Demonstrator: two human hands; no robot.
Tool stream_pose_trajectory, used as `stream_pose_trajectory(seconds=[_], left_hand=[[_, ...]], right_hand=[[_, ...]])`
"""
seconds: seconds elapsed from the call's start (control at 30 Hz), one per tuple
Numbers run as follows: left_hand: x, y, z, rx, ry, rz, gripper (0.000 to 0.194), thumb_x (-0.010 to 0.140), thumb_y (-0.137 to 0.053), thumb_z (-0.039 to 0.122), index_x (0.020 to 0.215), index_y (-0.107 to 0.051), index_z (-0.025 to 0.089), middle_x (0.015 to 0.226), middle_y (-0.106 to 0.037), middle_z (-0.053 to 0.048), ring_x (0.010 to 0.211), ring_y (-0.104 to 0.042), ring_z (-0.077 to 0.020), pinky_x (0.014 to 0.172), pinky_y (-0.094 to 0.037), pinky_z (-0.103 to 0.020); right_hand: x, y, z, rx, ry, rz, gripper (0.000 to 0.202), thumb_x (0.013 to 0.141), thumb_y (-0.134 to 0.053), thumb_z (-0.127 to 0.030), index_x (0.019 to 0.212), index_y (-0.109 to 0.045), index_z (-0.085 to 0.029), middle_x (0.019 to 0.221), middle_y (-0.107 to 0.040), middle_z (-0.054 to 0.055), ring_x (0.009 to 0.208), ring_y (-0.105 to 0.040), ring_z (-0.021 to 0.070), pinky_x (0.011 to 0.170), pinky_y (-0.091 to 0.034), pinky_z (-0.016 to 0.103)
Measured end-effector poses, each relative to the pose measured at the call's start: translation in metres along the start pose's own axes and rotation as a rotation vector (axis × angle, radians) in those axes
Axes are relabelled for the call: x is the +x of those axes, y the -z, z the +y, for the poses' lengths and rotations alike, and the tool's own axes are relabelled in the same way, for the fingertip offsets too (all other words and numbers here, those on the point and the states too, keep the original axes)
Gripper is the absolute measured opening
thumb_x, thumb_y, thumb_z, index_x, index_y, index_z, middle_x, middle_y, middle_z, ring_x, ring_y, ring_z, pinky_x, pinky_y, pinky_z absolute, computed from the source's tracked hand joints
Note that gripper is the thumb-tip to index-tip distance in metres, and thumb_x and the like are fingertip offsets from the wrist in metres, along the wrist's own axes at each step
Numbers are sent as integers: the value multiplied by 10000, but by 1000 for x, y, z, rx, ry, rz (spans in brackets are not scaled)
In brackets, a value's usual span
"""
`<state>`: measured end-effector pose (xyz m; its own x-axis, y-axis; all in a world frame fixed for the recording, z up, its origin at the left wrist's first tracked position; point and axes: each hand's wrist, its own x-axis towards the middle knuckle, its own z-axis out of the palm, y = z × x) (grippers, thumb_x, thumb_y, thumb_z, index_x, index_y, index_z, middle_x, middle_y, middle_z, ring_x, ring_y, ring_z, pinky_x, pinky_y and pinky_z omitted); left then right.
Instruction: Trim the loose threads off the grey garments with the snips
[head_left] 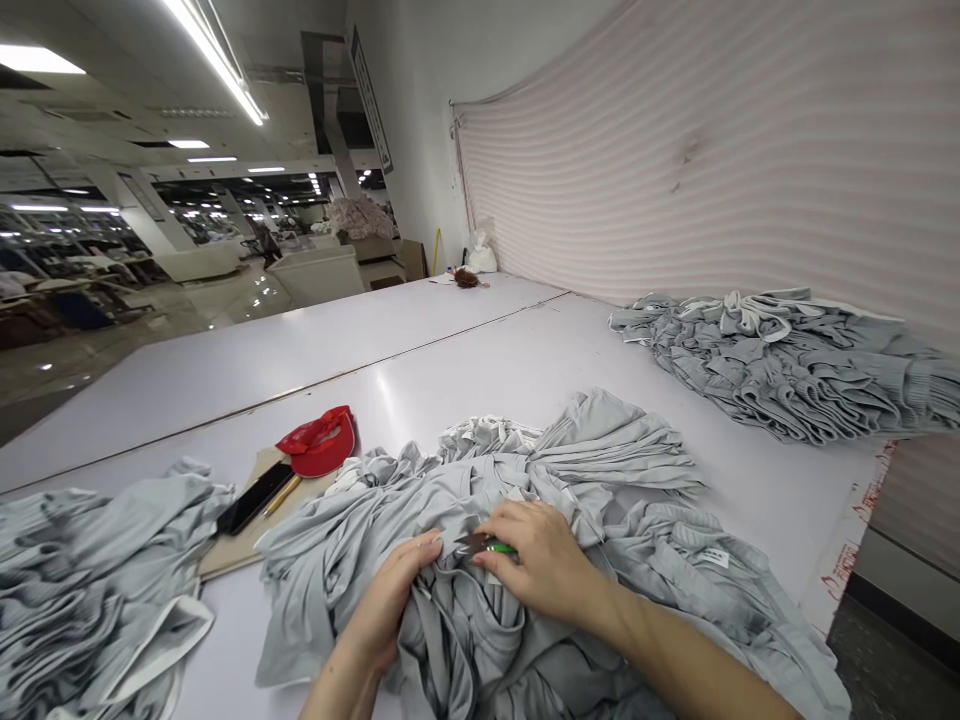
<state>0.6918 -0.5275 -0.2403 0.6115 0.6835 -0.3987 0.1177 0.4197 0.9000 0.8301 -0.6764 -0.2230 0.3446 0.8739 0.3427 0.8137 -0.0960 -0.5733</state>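
A heap of light grey garments (517,490) lies in front of me on the white table. My left hand (397,590) pinches a fold of a grey garment (465,620) between thumb and fingers. In my right hand (536,555) are small thread snips (495,546) with a green part and dark blades. The blades point left, at the cloth close to my left fingertips. Whether they touch the cloth I cannot tell. A white label (714,557) shows on a garment to the right.
On the left are a red cap (319,443), a black phone (257,497) and a yellow pen (282,495) on cardboard, beside another grey garment pile (90,570). A further pile (787,365) lies back right near the striped fabric (712,180). A brown bundle (466,279) sits at the far end.
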Motion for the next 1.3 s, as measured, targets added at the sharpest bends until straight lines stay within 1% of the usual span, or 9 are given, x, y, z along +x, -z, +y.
stream_pose_trajectory(seconds=[0.3,0.43,0.57,0.7,0.83,0.97,1.03,1.17,1.3], left_hand=[[-3,-2,0,3,12,-55,363,533,-846,378,796,-744,150,910,-752,-98,999,-660,-313,888,-495,-396],[-3,-4,2,0,15,-100,325,563,-827,362,803,-745,160,927,-751,-97,989,-661,-313,864,-503,-388],[-5,-5,7,3,9,-208,312,586,-805,369,812,-752,160,901,-752,-98,981,-656,-316,848,-497,-369],[-8,-8,7,87,-25,-358,426,584,-795,365,974,-737,205,953,-741,-84,1028,-637,-341,857,-486,-388],[-5,-24,3,482,-334,-169,578,511,-830,310,1068,-687,250,1101,-693,-83,1119,-580,-348,969,-418,-430],[-5,-34,3,599,-610,20,169,661,-689,364,777,-691,240,1025,-670,-100,1070,-587,-335,951,-419,-430],[-9,-31,3,552,-644,62,129,694,-661,371,732,-671,249,1022,-682,-86,1086,-584,-326,940,-427,-397],[-18,-21,2,554,-620,141,193,780,-596,408,890,-664,264,904,-706,-38,919,-639,-282,832,-463,-350],[-13,-10,7,699,-630,103,352,726,-657,466,1013,-674,263,985,-711,-49,981,-636,-297,871,-469,-381]], right_hand=[[5,2,3,-7,1,17,95,855,-696,-293,908,-739,-227,900,-733,17,818,-672,183,711,-439,284],[4,7,1,-10,20,-17,159,831,-724,-331,955,-736,-232,925,-730,17,832,-671,187,723,-448,285],[5,7,1,-7,-15,0,100,859,-688,-281,914,-746,-222,906,-735,16,819,-677,173,705,-452,270],[9,4,2,44,-35,33,109,833,-704,-274,916,-757,-228,896,-739,23,817,-676,184,702,-464,271],[11,3,4,303,-77,53,137,852,-662,-283,931,-757,-221,917,-741,33,848,-679,187,744,-493,273],[11,9,12,612,-44,41,187,888,-602,-342,923,-714,-197,986,-725,54,944,-666,203,834,-508,300],[13,8,17,519,-67,99,146,851,-643,-321,915,-665,-192,1025,-689,64,960,-643,211,851,-496,321],[23,-6,24,110,-224,105,148,777,-657,-178,899,-576,-198,977,-627,41,848,-607,202,718,-444,300],[32,-17,23,64,-216,95,135,796,-548,-105,872,-541,-217,806,-616,-13,746,-578,175,630,-349,254]])
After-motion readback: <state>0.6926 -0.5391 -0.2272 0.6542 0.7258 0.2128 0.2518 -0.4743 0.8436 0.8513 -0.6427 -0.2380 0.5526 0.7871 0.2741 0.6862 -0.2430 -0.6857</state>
